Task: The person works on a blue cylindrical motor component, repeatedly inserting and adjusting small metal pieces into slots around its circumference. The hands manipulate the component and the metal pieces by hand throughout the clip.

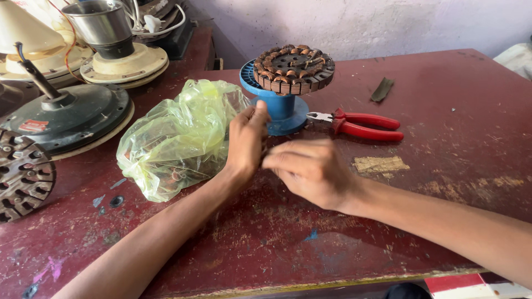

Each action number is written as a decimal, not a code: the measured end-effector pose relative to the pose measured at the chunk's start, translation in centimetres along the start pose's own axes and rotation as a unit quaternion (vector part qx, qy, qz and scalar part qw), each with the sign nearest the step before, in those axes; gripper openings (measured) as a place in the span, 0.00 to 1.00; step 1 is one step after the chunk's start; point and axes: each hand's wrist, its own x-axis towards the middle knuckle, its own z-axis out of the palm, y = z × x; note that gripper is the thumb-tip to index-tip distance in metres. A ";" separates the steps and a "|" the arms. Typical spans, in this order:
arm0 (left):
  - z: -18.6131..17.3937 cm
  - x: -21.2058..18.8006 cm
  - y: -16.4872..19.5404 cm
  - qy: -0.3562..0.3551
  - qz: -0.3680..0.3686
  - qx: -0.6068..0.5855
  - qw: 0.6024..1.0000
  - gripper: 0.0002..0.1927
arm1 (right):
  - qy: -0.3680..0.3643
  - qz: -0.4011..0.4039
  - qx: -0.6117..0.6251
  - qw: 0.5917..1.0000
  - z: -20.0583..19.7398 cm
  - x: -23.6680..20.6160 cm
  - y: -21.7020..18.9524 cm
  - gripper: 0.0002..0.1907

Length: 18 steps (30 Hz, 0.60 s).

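While your left hand [246, 141] rests against the crumpled yellow-green clear plastic bag [177, 138], its fingers lie along the bag's right flank, pressed to the film; whether they pinch it cannot be told. Your right hand [310, 169] sits just right of the bag, thumb and fingertips pinched together close to the left hand; what they pinch is too small to make out. Both hands hover low over the worn dark-red wooden table [443, 111]. Beyond the bag, touching distance from your left fingertips, stands a blue plastic spool-shaped stand [280, 105] carrying a round copper-wound motor stator [293, 67] on top. Further right of the bag, past the stand, lie red-handled pliers [360, 124], their jaws pointing toward the stand. Left of the bag sits a dark green round metal fan motor housing [69, 116] with a shaft sticking up, and nearer you on that side a slotted round metal core [22, 177] at the table's edge.
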 end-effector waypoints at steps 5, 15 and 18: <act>0.5 -1.0 0.3 -0.039 -0.026 0.038 0.998 0.32 | 0.057 0.032 -0.038 0.997 -0.7 0.7 0.3 0.11; 0.2 -0.5 1.0 -0.067 0.000 -0.023 0.998 0.10 | -0.021 0.193 0.084 0.977 -1.0 1.9 0.3 0.27; 0.4 -0.7 0.3 -0.046 0.024 -0.044 0.998 0.12 | -0.022 0.248 0.127 0.960 -0.8 1.5 0.5 0.17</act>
